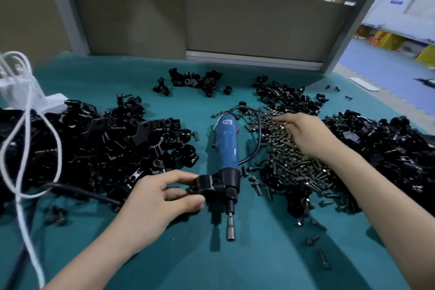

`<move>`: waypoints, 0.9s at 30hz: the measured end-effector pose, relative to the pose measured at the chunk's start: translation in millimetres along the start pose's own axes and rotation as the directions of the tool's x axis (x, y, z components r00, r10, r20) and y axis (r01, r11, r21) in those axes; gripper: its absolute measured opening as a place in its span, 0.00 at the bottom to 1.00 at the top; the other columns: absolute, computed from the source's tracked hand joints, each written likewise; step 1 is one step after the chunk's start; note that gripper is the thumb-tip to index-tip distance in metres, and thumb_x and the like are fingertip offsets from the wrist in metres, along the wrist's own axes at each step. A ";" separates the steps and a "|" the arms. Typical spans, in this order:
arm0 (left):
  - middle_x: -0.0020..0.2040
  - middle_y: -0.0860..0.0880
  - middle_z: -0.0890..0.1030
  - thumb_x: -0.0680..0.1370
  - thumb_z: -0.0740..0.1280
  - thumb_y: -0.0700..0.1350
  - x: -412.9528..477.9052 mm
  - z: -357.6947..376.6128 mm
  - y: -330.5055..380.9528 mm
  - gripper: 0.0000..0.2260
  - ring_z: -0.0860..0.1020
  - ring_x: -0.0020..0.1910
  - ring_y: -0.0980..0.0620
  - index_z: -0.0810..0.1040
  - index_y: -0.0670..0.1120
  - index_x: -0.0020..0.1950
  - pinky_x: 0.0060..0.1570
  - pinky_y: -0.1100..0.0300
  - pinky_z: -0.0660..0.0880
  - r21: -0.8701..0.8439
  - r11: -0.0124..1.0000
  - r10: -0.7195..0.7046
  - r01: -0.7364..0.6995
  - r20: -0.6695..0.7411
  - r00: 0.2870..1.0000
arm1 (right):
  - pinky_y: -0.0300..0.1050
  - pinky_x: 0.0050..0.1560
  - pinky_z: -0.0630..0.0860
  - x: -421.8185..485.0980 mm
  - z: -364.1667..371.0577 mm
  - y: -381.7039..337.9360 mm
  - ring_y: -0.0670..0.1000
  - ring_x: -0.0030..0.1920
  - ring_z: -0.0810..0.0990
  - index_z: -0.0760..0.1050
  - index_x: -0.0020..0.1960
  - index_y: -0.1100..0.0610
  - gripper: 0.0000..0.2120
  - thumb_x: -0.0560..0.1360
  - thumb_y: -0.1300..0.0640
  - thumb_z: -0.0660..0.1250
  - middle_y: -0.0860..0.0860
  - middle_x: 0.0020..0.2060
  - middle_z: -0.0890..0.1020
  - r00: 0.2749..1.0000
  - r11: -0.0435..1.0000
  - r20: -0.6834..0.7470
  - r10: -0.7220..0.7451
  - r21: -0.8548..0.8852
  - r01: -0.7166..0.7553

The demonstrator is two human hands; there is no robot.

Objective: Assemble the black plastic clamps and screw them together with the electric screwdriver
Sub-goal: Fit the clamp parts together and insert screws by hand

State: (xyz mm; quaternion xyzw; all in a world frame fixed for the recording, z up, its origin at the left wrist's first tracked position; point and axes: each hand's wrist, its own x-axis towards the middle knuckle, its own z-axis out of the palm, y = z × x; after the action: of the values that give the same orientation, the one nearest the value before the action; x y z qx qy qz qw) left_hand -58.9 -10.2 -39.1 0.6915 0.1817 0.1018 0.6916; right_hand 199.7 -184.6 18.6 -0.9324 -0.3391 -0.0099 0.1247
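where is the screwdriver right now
Head view, centre: the electric screwdriver lies between the clamp pile on the left and the screw pile on the right.

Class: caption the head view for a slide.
Left hand holds black clamp; right hand reaches into screws; screwdriver lies between.

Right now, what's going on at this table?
A person is putting together black plastic clamps. The left hand holds a clamp just beside the nose of the blue screwdriver, which lies on the table with no hand on it. The right hand reaches into the screws; whether it has one yet is unclear. Heaps of clamp parts lie on both sides.
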 end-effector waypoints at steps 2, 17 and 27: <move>0.40 0.43 0.86 0.61 0.77 0.48 -0.1 -0.5 -0.6 0.16 0.84 0.44 0.43 0.84 0.57 0.48 0.51 0.49 0.80 0.000 1.000 -0.004 0.004 0.004 1.000 | 0.35 0.22 0.65 -18.4 -10.3 -19.6 0.47 0.25 0.69 0.79 0.57 0.49 0.16 0.82 0.62 0.55 0.46 0.35 0.77 0.998 0.954 -0.042 -0.035 0.297 0.046; 0.40 0.46 0.85 0.62 0.76 0.46 1.2 -3.2 -4.5 0.12 0.84 0.42 0.46 0.84 0.52 0.44 0.51 0.47 0.80 0.127 0.986 0.114 -0.107 -0.052 0.992 | 0.30 0.51 0.70 -96.6 45.8 -128.3 0.45 0.48 0.76 0.82 0.50 0.56 0.08 0.74 0.64 0.68 0.36 0.39 0.75 0.858 0.695 -0.307 -0.412 0.503 0.513; 0.43 0.49 0.86 0.61 0.80 0.46 0.2 -0.6 -2.2 0.15 0.85 0.43 0.51 0.85 0.55 0.46 0.47 0.61 0.80 0.137 0.977 0.169 -0.166 -0.009 0.986 | 0.53 0.42 0.79 -99.2 53.1 -125.3 0.53 0.45 0.78 0.82 0.47 0.61 0.05 0.73 0.64 0.68 0.50 0.36 0.81 0.718 0.702 -0.497 -0.488 0.265 0.661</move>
State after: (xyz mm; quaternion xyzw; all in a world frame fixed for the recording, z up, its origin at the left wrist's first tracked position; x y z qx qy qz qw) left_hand -59.2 -9.7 -41.3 0.7487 0.1367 0.1543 0.6301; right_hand 40.3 -141.8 -14.8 -0.7028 -0.5802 -0.1603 0.3791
